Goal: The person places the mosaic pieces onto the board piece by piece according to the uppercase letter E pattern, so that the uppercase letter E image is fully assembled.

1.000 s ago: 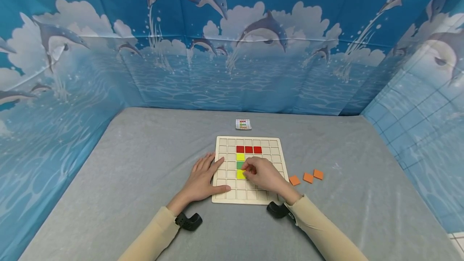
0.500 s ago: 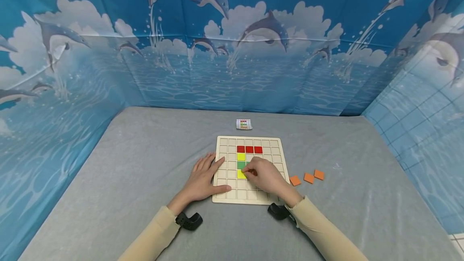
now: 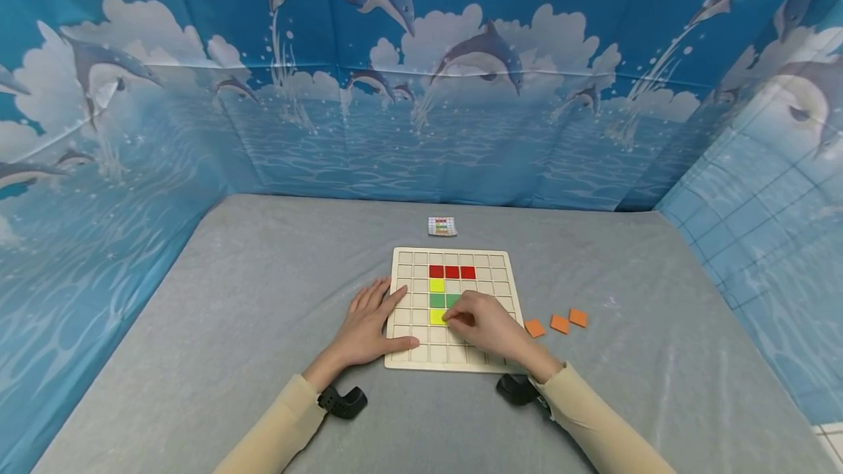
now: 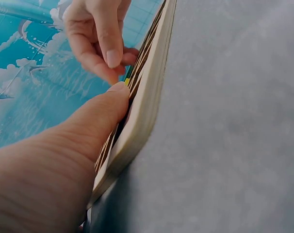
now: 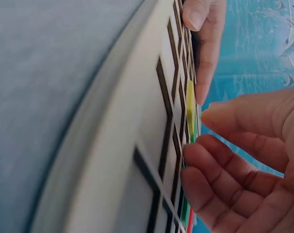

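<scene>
In the head view my left hand (image 3: 366,326) lies flat with spread fingers at the left edge of a pale wooden grid board (image 3: 414,355), its thumb on the board. My right hand (image 3: 486,322) is over the board's middle, fingers bent, fingertips at the right side of a yellow tile (image 3: 437,317). In the right wrist view a gap shows between its thumb and fingers, with no tile held there. Whether a fingertip touches the yellow tile (image 5: 190,104) is unclear. Above it are two green tiles (image 3: 437,301), another yellow tile (image 3: 437,285) and a row of three red tiles (image 3: 451,272).
Three orange tiles (image 3: 560,324) lie on the grey cloth right of the board. Behind the board is a small card (image 3: 442,226) with a coloured grid pattern. A blue dolphin-print curtain (image 3: 421,145) hangs around the table.
My right hand has shifted slightly down and right, uncovering more of the second green tile beside the first. My left hand stays in place.
</scene>
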Tool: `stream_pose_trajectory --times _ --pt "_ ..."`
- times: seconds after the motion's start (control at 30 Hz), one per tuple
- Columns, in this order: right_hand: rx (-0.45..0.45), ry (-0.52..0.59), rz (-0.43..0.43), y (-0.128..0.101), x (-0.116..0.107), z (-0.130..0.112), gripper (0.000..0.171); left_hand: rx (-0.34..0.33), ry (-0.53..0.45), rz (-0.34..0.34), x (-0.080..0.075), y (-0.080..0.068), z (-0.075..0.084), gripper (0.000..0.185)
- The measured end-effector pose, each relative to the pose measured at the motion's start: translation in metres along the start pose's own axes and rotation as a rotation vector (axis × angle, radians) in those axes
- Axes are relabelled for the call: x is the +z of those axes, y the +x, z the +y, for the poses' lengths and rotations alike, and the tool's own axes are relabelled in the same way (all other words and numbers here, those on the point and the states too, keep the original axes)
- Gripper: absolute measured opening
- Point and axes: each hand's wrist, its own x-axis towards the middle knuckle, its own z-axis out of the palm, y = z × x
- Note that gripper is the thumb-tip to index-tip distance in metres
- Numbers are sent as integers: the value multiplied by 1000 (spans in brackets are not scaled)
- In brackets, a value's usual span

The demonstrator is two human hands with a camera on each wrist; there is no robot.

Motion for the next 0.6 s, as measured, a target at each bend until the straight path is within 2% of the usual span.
stream_pose_trajectory --times 0.27,0.5,0.6 --pt "-45 14 47 -17 -14 16 3 7 3 7 0 0 -1 92" --pt "74 31 55 -35 -34 29 2 10 2 6 0 -1 -1 93" --pt "128 23 47 -43 -43 35 9 13 0 7 0 -1 -1 93"
